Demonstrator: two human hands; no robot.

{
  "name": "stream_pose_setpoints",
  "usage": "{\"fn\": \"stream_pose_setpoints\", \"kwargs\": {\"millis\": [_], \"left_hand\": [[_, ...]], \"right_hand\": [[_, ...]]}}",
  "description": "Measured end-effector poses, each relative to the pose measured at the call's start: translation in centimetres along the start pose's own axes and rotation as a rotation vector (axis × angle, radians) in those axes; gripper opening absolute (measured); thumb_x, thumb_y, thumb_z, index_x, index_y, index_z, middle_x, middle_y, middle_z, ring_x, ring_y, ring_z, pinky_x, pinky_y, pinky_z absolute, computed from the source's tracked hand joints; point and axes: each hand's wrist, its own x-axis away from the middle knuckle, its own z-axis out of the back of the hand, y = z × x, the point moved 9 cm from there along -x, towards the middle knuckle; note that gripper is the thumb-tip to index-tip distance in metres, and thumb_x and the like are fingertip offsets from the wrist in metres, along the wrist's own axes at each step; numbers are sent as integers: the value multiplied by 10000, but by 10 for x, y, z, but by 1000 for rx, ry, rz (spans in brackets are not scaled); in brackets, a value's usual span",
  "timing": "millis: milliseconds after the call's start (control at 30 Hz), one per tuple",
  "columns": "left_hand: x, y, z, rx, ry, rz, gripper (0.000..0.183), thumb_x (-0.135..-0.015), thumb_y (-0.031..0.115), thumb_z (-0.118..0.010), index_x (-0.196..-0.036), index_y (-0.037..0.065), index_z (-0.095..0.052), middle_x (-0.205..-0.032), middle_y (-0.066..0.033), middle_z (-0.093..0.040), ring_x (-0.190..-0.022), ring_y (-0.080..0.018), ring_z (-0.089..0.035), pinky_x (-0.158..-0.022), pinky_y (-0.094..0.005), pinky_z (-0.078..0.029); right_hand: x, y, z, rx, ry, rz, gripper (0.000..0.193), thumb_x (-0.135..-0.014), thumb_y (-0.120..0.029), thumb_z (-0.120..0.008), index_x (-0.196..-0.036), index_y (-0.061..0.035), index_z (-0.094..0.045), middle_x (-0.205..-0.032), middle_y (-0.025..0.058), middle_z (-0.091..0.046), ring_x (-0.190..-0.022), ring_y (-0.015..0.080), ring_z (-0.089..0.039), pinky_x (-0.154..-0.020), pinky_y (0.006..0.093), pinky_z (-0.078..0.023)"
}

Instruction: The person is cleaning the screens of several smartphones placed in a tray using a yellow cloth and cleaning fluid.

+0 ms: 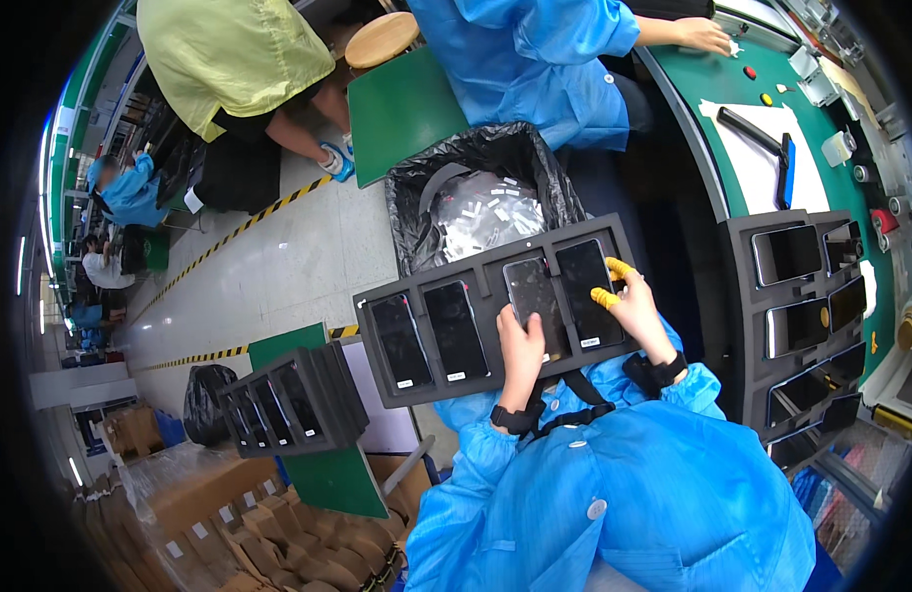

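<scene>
A dark grey foam tray [490,274] lies in front of me with smartphones in a row of slots. My left hand [521,357] is at the lower left part of the third smartphone [531,286], its thumb on the screen and its other fingers at the left edge. My right hand [635,308], with yellow finger cots, is at the right edge of the fourth smartphone [584,281]; its thumb and forefinger are apart. Two more smartphones, one leftmost [399,340] and one beside it [456,331], lie untouched with small white labels at their lower ends.
Beyond the tray stands a bin lined with a black bag [406,212], holding white scraps. More phones lie in a foam tray [757,380] at right, by a green bench [693,89]. Another loaded foam tray [328,385] is at left. Two people [535,59] [229,59] are ahead.
</scene>
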Motion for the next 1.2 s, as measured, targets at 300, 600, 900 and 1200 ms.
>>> {"fn": "stream_pose_setpoints", "kwargs": {"millis": [300, 600, 900, 1200], "left_hand": [[-33, 51, 31, -310, 145, -251, 502, -856, 74, -621, -1314, -42, -454, -1249, -227, -457, -1128, -402, -447, -986, -469, -364], [-38, 29, 92, -764, 236, 91, 874, -724, 291, -784, -1403, -31, -337, -1381, -234, -344, -1165, -431, -440, -969, -517, -403], [-62, 35, 131, -737, 359, 32, 817, -752, 379, -771, -1341, -52, -406, -1329, -230, -431, -1146, -422, -461, -958, -504, -405], [-44, -34, 188, -727, 349, 345, 890, -706, 321, -793, -1356, -104, -356, -1225, -257, -463, -1147, -425, -451, -995, -501, -394]], "right_hand": [[-35, -2, 8, -396, 13, -111, 423, -751, 46, -728, -1163, -26, -659, -939, 31, -607, -717, 84, -507, -677, 218, -444], [-44, -55, 6, 175, 123, 257, 435, -758, -15, -738, -1177, -62, -627, -1279, 83, -538, -571, 101, -437, -592, 235, -423], [-55, -67, 7, 180, 138, 368, 383, -786, 10, -700, -1159, -66, -651, -1231, 89, -564, -695, 116, -510, -629, 226, -425], [-49, -94, -15, 118, 65, 417, 392, -770, 12, -706, -1149, -66, -650, -1233, 87, -568, -644, 108, -486, -606, 220, -417]]}}
